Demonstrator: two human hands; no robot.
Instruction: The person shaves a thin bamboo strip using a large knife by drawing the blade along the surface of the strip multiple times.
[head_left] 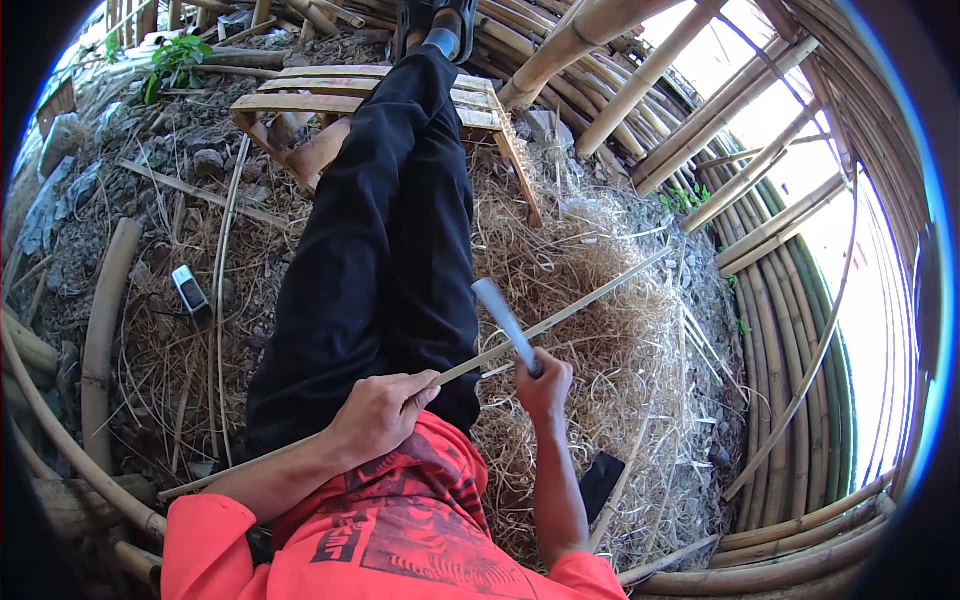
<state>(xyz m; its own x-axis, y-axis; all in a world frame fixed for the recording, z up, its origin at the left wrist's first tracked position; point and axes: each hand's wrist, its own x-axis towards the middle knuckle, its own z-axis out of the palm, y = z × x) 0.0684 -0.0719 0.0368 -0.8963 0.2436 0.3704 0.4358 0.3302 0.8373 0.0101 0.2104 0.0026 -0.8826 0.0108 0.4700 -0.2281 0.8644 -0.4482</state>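
Note:
Across my lap runs a long, thin bamboo strip, from beside my left elbow up to the right. My left hand is closed around it, thumb and fingers pinching it above my red shirt. In my right hand is a knife, gripped by its dark handle. The knife's grey blade points up and to the left and crosses the strip a short way beyond my left hand. Whether the edge bites into the strip I cannot tell. A second pale strip end shows just left of my right hand.
Curly bamboo shavings cover the ground right of my legs. My feet rest past a low bamboo bench. A small silver-and-black device lies at left, near a bamboo piece. A dark flat object lies beside my right forearm. Bamboo poles line the right.

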